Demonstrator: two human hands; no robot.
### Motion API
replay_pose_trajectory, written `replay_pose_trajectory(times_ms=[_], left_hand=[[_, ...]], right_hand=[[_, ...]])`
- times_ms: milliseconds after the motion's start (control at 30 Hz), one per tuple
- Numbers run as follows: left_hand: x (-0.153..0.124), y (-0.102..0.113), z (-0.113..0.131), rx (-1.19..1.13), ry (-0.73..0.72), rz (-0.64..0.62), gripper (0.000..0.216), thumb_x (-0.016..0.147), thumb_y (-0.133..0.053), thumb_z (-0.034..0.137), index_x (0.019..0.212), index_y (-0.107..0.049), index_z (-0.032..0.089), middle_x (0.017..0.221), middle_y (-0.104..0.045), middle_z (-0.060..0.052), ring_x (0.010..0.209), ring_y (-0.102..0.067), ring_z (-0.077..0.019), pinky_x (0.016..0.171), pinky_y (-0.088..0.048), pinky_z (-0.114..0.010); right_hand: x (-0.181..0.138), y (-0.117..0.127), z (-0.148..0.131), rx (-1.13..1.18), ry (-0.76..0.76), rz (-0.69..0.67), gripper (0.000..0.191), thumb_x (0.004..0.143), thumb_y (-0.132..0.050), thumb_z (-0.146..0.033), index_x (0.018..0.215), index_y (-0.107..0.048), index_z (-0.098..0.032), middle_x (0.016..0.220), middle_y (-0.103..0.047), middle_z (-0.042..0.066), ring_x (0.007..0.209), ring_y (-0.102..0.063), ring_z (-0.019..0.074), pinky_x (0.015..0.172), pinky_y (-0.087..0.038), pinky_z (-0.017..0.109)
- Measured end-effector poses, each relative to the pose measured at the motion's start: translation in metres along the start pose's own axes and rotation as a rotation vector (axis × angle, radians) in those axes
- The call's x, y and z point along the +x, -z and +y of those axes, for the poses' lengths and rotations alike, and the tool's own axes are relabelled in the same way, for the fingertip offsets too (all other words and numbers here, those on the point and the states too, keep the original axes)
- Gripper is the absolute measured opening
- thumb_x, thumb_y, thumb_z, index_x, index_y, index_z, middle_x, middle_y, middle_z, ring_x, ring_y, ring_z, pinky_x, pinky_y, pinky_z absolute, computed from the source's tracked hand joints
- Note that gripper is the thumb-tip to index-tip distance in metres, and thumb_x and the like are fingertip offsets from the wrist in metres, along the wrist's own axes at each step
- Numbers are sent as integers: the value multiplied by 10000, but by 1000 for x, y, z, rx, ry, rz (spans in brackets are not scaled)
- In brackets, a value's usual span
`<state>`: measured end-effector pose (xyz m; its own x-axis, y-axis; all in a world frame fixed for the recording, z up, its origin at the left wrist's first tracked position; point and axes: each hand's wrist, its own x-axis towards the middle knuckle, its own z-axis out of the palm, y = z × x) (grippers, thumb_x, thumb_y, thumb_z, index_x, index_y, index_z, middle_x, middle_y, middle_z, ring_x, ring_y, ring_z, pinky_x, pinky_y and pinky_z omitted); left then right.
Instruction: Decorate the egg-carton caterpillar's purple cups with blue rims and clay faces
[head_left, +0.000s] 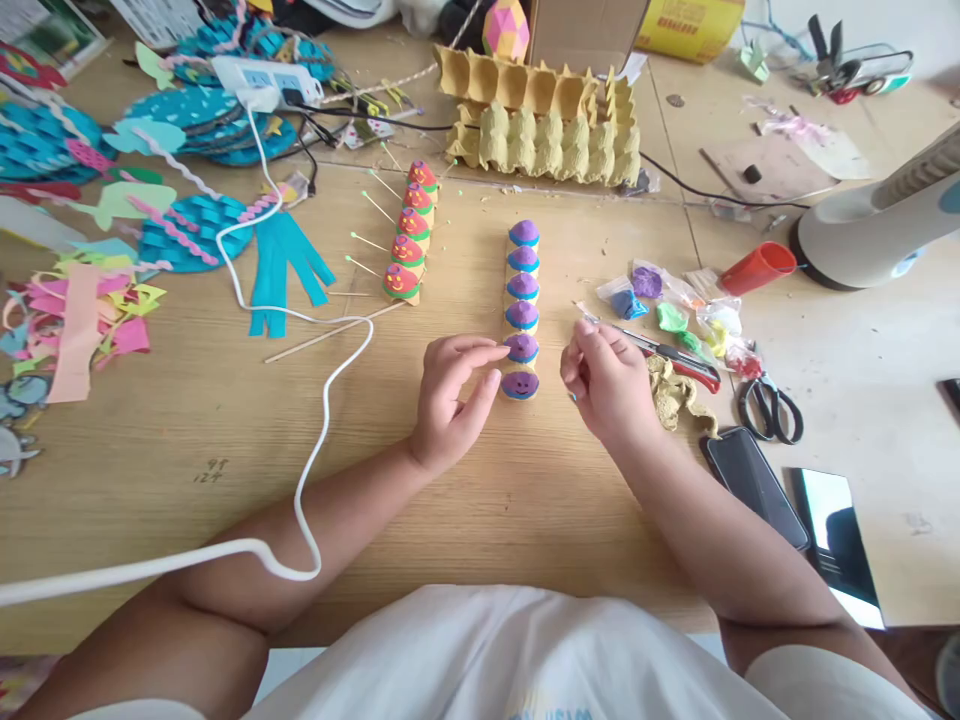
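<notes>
A row of egg-carton cups (523,287) covered in purple and blue clay stands upright in the middle of the table. The nearest cup bears a small drawn smile and eyes; dark marks also show on the second. My left hand (456,398) is beside these two cups, thumb and forefinger apart, the forefinger's tip at the second cup's edge; whether it touches I cannot tell. To the right of the row my right hand (611,385) is closed in a pinch, and what its fingers hold is hidden. A similar red and green row (409,235), with pins sticking out, stands farther left.
Right of my right hand lie a utility knife (679,365), scissors (771,408), clay packets (673,318), a torn carton scrap (671,395) and a phone (756,487). Egg cartons (559,140) stand behind. A white cable (324,400) crosses the left side, near blue paper strips (277,265).
</notes>
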<state>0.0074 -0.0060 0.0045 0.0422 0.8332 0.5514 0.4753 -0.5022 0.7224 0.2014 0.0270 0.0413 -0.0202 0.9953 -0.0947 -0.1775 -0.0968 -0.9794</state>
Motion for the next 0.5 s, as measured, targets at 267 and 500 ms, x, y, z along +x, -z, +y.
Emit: replay_pose_trajectory(times_ms=[267,500], left_hand=[[-4,0,12,66,-324,-94,182,956,-722,412,1056,-746,261,1043,-731,-50,1013,-628,-208,962,-508,-399],[-4,-5,9,34,-336,-95,69,908,-791,330,956,-781,281,982,-749,-26,974,-600,-196,922,-501,-377]], right_hand=[[-61,0,20,-366,131,-106,491,898,-735,-577,624,-655,-177,555,-625,4,522,-535,106,516,-407,237],[-58,10,31,-462,261,-163,474,974,-645,-543,666,-691,-185,601,-665,20,557,-577,132,557,-439,261]])
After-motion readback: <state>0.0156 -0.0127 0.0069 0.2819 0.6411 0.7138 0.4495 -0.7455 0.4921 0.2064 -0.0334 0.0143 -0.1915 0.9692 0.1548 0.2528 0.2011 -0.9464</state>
